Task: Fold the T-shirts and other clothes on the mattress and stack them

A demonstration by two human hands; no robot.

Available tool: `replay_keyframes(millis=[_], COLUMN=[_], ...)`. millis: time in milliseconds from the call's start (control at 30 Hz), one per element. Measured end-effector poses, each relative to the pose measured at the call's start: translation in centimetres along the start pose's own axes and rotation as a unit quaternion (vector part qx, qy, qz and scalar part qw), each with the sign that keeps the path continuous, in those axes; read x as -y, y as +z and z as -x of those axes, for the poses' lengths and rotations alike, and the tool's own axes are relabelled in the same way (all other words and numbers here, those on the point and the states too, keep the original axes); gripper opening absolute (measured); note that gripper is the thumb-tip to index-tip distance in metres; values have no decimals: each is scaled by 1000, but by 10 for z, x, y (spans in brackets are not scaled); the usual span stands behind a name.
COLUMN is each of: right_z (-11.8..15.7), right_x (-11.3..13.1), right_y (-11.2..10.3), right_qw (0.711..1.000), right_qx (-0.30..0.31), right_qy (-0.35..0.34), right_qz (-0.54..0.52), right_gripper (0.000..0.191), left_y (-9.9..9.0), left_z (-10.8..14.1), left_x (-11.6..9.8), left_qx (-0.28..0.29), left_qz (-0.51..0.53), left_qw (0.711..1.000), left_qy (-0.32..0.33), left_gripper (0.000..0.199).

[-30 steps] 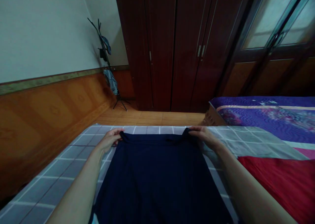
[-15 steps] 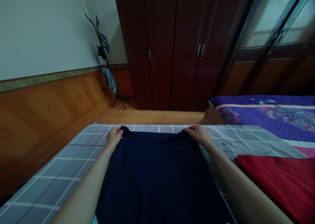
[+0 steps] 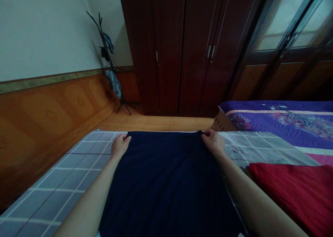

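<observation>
The left hand and right hand pinch the navy cloth by its far corners; even outward tension should best keep the edge between them straight.

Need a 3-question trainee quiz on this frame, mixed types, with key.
1. Multiple choice: what do the left hand and the right hand both grip?
A) the purple floral bedspread
B) the far edge of the navy cloth
C) a door handle

2. True or false: in the picture, the red cloth lies to the right of the right forearm.

3. Fill in: as seen from the camera, the black coat stand is to the ____ of the dark wooden wardrobe.

Key: 1. B; 2. True; 3. left
</observation>
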State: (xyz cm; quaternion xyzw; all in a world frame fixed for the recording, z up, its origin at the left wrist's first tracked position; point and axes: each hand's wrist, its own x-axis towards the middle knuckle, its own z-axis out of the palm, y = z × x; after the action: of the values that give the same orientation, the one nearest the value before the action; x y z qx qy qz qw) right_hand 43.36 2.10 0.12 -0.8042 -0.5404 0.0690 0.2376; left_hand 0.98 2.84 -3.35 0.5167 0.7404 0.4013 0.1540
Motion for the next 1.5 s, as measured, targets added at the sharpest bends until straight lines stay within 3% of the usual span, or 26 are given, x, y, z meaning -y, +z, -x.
replay_keyframes(millis=[367, 667, 833, 933, 1067, 1167, 1300, 1367, 1500], right_z=[8, 10, 11, 12, 17, 23, 35, 40, 44], right_x=[7, 9, 12, 9, 9, 20, 37, 41, 38], right_y=[0, -3, -2, 0, -4, -8, 1, 9, 19], right_qw=[997, 996, 995, 994, 989, 978, 937, 914, 903], right_qx=[-3, 4, 13, 0, -45, -61, 19, 63, 81], right_qy=[-44, -55, -65, -76, -114, -188, -345, -397, -419], right_qz=[58, 76, 70, 77, 83, 74, 53, 50, 50], right_gripper=[27, 29, 32, 29, 33, 39, 36, 34, 42], left_y=[2, -1, -1, -4, -8, -3, 11, 15, 12], left_z=[1, 11, 11, 11, 21, 35, 52, 55, 48], left_x=[1, -14, -16, -16, -32, -52, -62, -59, -47], left_qx=[-74, -39, -10, -25, -55, -4, 174, 227, 233], left_qz=[-55, -131, -164, -168, -163, -152, -164, -189, -217], left_qw=[996, 990, 985, 983, 977, 963, 910, 888, 890], left_qy=[2, 44, 56, 63, 128, 223, 339, 352, 327], left_gripper=[21, 15, 24, 22, 37, 32, 38, 49, 55])
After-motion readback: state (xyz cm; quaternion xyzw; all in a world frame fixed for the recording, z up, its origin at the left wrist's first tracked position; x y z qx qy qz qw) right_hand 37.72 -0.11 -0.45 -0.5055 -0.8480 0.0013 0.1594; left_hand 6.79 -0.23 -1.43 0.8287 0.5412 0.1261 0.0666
